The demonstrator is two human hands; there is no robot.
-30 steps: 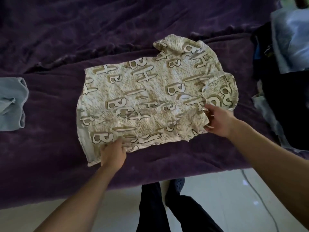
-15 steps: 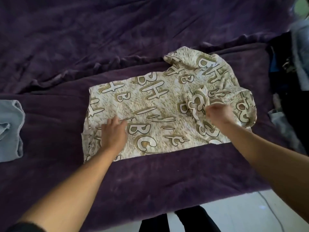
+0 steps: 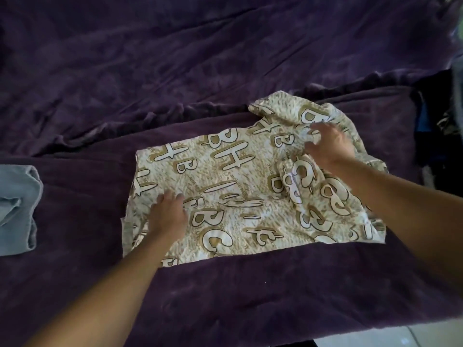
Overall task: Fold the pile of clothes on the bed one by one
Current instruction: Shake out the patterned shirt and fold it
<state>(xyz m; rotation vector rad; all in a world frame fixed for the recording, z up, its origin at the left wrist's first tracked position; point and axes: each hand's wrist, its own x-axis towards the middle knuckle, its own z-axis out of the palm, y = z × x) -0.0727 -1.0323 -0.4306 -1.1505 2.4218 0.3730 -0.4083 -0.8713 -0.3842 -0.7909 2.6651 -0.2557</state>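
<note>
A cream shirt (image 3: 225,176) printed with large tan letters lies spread on the purple bed cover (image 3: 225,284), its near edge folded over the body. My left hand (image 3: 167,214) rests flat on the shirt's left part with the fingers straight. Over the far right part, near the collar, my right hand (image 3: 328,144) hovers or touches the cloth with its fingers spread; it is blurred. A folded sleeve (image 3: 295,181) lies just below that hand.
A folded light blue garment (image 3: 17,209) sits at the left edge of the bed. A dark pile of clothes (image 3: 441,136) lies at the right edge. A strip of pale floor (image 3: 400,339) shows at the bottom right.
Both hands let go of the shirt's near edge after folding it up over the body. My left hand now lies flat on the shirt; my right hand moved up toward the collar.
</note>
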